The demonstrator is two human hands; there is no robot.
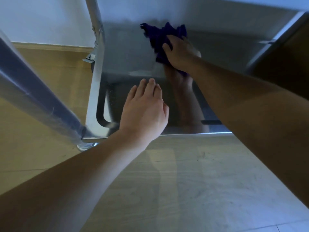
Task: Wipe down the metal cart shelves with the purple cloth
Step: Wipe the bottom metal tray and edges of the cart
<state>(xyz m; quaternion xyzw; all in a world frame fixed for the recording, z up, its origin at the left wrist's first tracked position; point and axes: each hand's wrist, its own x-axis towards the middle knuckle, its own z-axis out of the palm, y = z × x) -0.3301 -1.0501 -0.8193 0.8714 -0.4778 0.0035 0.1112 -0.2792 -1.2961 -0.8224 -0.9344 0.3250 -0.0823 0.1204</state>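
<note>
Two bare hands reach out over a metal cart shelf (127,52), seen from the head view looking down. The right hand (180,52) lies on top of a bunched purple cloth (160,36) at the far side of the shelf, fingers curled into the fabric and gripping it against the metal. Part of the cloth sticks out beyond the fingertips and a bit shows under the wrist. The shiny shelf mirrors the right forearm. The left hand (143,111) is spread open, palm down, fingers straight and close together, over the near part of the shelf. Whether it touches the metal cannot be told. A metal post (33,91) stands at the near left corner, and another post (97,30) at the far left. Below lies a wooden floor (184,181), with a white wall (41,19) behind.
</note>
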